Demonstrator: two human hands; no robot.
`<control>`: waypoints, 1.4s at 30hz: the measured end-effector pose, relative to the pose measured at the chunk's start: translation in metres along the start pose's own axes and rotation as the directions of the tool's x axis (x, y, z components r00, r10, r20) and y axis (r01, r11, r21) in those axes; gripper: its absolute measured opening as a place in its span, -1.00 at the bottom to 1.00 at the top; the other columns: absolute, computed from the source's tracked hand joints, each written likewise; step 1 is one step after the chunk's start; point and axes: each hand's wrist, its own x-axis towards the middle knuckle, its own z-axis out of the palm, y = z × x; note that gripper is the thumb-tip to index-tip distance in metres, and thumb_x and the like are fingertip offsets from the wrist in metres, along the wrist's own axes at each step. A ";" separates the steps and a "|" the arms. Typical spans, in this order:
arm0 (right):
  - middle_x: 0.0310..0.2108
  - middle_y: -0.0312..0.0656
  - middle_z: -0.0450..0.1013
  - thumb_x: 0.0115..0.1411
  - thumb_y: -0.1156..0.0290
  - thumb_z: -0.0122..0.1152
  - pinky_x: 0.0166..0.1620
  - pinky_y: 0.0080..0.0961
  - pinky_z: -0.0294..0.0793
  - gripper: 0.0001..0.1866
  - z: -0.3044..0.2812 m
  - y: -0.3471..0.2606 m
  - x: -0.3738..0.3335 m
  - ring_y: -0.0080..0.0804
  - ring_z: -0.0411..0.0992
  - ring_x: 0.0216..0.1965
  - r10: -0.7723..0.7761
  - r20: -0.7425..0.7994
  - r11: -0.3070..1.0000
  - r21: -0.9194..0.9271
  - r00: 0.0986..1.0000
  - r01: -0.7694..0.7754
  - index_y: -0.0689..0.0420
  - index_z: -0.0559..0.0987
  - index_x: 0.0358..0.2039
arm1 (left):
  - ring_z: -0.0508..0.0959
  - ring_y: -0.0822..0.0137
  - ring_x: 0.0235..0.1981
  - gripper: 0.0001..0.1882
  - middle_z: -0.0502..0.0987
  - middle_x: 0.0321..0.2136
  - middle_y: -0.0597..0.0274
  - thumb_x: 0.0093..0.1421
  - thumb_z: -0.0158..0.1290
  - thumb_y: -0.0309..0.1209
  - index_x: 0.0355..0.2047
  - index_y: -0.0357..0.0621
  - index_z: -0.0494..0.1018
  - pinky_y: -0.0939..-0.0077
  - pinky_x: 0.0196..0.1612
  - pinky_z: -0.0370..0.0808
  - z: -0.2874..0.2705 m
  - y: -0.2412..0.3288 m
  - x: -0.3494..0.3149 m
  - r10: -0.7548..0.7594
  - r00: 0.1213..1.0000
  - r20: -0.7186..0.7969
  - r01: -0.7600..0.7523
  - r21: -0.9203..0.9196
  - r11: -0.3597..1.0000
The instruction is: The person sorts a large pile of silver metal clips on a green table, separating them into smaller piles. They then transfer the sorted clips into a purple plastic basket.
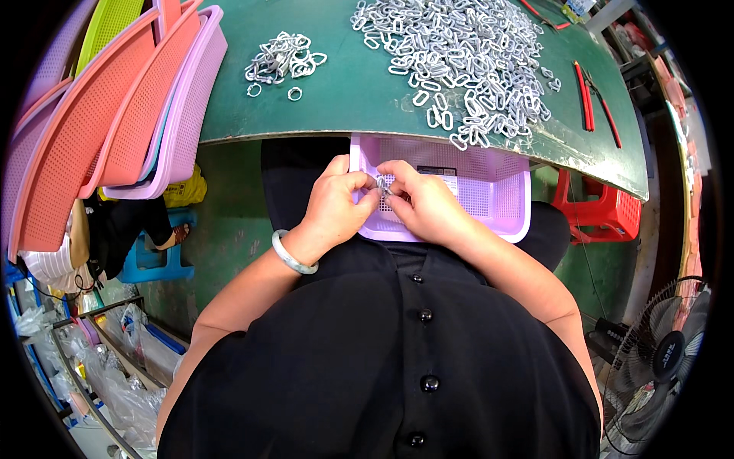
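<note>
Beyond both hands, the view is spanned by a green tabletop [352, 99]. Beneath the hands, a purple basket [511, 200] is placed, extending to the right of the right one. Farther ahead and to the right, a broad pile of oval links [489, 65] is heaped. The left hand [340, 200] and the right hand [428, 203] are brought together over the basket's left part, thumb and fingers of each pinched on one small work. Ahead and left of the left hand, a tangled cluster [283, 57] is laid. Between the fingertips a small grey metallic piece [381, 184] is held, partly hidden. It is judged light, stiff, somewhat slippery and hardly fragile; a pinch is best taken along a link's long sides.
</note>
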 end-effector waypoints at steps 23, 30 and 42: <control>-0.60 -0.14 0.40 0.01 0.55 -0.01 -0.41 -0.46 0.37 -0.70 -0.005 0.000 0.003 -0.33 0.41 -0.54 0.129 0.030 0.978 0.161 0.991 -0.133 0.24 0.36 -0.18 | 0.46 0.13 -0.41 -0.93 0.38 -0.40 0.09 -0.19 0.09 -0.52 -0.61 -0.21 0.44 0.42 -0.36 0.41 0.001 0.000 -0.002 -0.002 1.000 -0.019 0.001 -0.027 1.000; -0.53 -0.27 0.40 0.11 0.59 -0.05 -0.42 -0.67 0.36 -0.76 -0.001 0.011 0.005 -0.62 0.35 -0.53 0.226 0.182 0.839 0.463 0.957 -0.286 0.25 0.35 -0.16 | 0.44 0.19 -0.42 -0.93 0.37 -0.42 0.12 -0.19 0.09 -0.53 -0.61 -0.20 0.43 0.45 -0.38 0.40 0.001 0.001 -0.002 0.021 0.999 -0.024 -0.022 -0.050 0.998; -0.59 -0.29 0.38 0.11 0.55 -0.10 -0.57 -0.72 0.31 -0.79 -0.022 -0.001 0.015 -0.65 0.32 -0.62 0.407 0.440 0.497 0.628 0.801 -0.598 0.23 0.38 -0.20 | 0.42 0.29 -0.42 -0.93 0.36 -0.38 0.15 -0.18 0.07 -0.56 -0.59 -0.21 0.43 0.55 -0.41 0.36 0.000 -0.003 -0.005 0.033 0.999 0.013 -0.032 -0.046 0.998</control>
